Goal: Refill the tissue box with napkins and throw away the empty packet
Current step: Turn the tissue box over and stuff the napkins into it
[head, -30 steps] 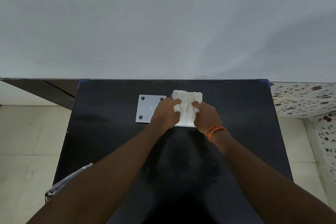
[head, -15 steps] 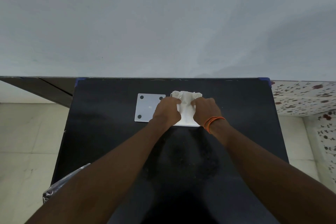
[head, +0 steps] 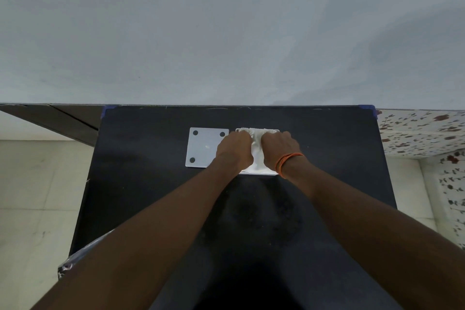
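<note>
A white tissue box [head: 256, 172] sits on the black table [head: 141, 184], near its far edge. A wad of white napkins [head: 256, 148] fills the box between my two hands. My left hand [head: 235, 150] presses down on the napkins' left side with curled fingers. My right hand [head: 278, 150], an orange thread on its wrist, presses on their right side. The box's flat white lid [head: 203, 147] with dark round feet lies just left of the box. A clear plastic packet [head: 75, 258] shows at the table's near left edge, mostly hidden by my left forearm.
A pale wall [head: 226, 33] rises right behind the table. Light floor tiles [head: 32, 196] lie to the left. A flower-patterned surface [head: 422, 131] stands to the right of the table.
The napkins stood higher above the box rim earlier; both hands have pushed them down into the box and moved closer together over them.
</note>
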